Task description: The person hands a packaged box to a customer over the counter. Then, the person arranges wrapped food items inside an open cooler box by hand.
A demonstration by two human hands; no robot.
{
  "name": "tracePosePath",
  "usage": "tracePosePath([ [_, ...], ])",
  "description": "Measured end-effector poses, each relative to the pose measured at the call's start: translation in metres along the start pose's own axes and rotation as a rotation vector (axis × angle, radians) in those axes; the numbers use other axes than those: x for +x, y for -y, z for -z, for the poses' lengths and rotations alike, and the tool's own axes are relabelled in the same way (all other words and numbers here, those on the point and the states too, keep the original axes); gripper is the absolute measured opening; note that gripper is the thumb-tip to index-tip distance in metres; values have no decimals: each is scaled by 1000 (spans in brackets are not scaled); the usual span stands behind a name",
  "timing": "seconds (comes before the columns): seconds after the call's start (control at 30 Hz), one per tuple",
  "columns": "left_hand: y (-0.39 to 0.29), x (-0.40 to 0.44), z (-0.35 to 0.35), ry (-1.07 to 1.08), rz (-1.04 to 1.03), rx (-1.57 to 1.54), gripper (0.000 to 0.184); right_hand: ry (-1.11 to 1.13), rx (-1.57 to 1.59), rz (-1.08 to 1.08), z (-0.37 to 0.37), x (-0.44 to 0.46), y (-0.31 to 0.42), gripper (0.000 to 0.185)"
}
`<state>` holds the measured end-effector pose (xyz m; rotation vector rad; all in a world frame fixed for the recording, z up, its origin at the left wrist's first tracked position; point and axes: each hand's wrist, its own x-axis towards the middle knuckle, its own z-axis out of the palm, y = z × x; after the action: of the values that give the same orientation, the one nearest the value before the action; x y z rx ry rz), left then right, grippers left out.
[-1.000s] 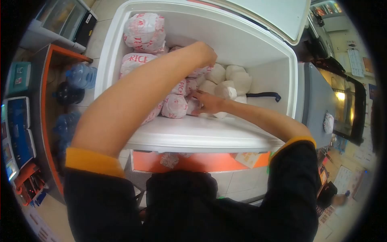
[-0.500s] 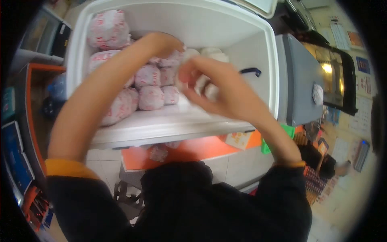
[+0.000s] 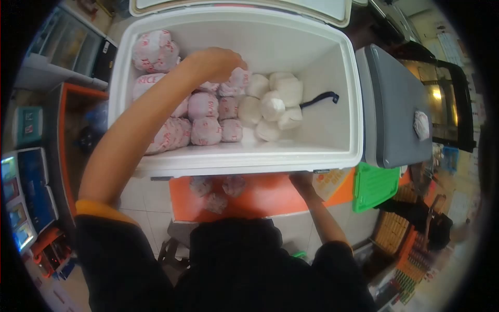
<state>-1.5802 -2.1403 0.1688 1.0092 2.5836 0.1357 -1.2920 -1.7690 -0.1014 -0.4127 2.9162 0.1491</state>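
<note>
Wrapped bundle (image 3: pixel 237 83) touches the left hand (image 3: pixel 228 61); right hand (image 3: pixel 301 183) is at cooler's (image 3: pixel 249 162) five o'clock; both grips unclear.

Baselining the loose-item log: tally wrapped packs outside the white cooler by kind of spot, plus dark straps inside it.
Packs on orange table: 3
Pack on grey box: 1
Dark strap in cooler: 1
Total: 5

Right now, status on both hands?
Left hand at wrapped bundle, grip unclear. Right hand by orange counter, outside cooler. Cooler wall between hands; lid open.
</note>
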Motion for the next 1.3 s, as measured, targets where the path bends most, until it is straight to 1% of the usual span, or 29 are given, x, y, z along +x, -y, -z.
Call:
tracePosePath([
  [0.03, -11, -21, 15, -106, 54, -130, 43, -24, -276, 90, 28, -3, 7, 15],
  [0.1, -28, -71, 41, -292, 30, -143, 37, 365, 413, 99, 110, 4, 17, 20],
  [0.17, -38, -116, 51, -449, 10, -218, 34, 598, 1339, -106, 215, -9, 31, 60],
  [0.23, -45, -148, 39, -537, 68, -241, 34, 702, 1921, 149, 255, -17, 35, 71],
  [0.27, -51, -159, 35, -545, 71, -246, 34, 705, 1910, 148, 285, -11, 39, 71],
  [0.33, -61, -178, 29, -525, 63, -441, 33, 596, 2263, 428, 343, 15, 48, 77],
  [0.37, -66, -185, 25, -535, 60, -443, 33, 526, 2197, 486, 357, 34, 47, 79],
  [0.4, -71, -191, 19, -560, 106, -497, 32, 472, 2055, 476, 372, 56, 46, 77],
  [0.43, -74, -194, 11, -584, 153, -552, 32, 424, 1911, 464, 386, 78, 44, 75],
  [0.47, -75, -195, 3, -645, 159, -546, 28, 390, 1694, 386, 398, 101, 43, 71],
  [0.53, -75, -199, -14, -696, 188, -563, 26, 559, 1471, 203, 401, 152, 57, 58],
  [0.57, -74, -200, -20, -739, 212, -580, 24, 705, 1560, 204, 379, 177, 61, 55],
  [0.6, -71, -201, -21, -768, 183, -562, 22, 854, 1646, 201, 343, 199, 64, 52],
  [0.67, -71, -200, -20, -804, 211, -597, 21, 925, 1494, 137, 282, 225, 73, 51],
  [0.73, -70, -199, -21, -844, 245, -633, 20, 884, 1404, 51, 222, 232, 89, 47],
  [0.77, -70, -200, -22, -833, 235, -610, 20, 888, 1398, 55, 197, 232, 93, 47],
  [0.8, -68, -200, -23, -818, 223, -588, 21, 778, 1321, 220, 174, 231, 98, 46],
  [0.83, -67, -200, -24, -815, 227, -590, 21, 666, 1241, 377, 173, 228, 106, 45],
  [0.87, -66, -200, -24, -826, 213, -565, 21, 673, 1243, 373, 172, 224, 109, 45],
  [0.93, -68, -199, -26, -831, 200, -552, 22, 298, 739, 481, 179, 213, 109, 46],
  [0.97, -69, -198, -25, -835, 211, -531, 23, 303, 739, 475, 181, 209, 112, 46],
  [1.03, -69, -197, -24, -843, 220, -513, 25, 476, 910, 168, 184, 206, 119, 40],
  [1.07, -69, -197, -24, -836, 226, -521, 25, 476, 907, 162, 184, 208, 121, 40],
  [1.13, -70, -195, -24, -830, 224, -534, 25, 531, 995, 170, 184, 209, 121, 39],
  [1.17, -69, -196, -25, -839, 216, -519, 24, 528, 995, 164, 194, 213, 117, 39],
  [1.23, -68, -195, -27, -845, 210, -509, 23, 44, 544, 618, 223, 232, 100, 41],
  [1.3, -68, -197, -27, -842, 204, -504, 24, -209, 113, 396, 251, 262, 85, 51],
])
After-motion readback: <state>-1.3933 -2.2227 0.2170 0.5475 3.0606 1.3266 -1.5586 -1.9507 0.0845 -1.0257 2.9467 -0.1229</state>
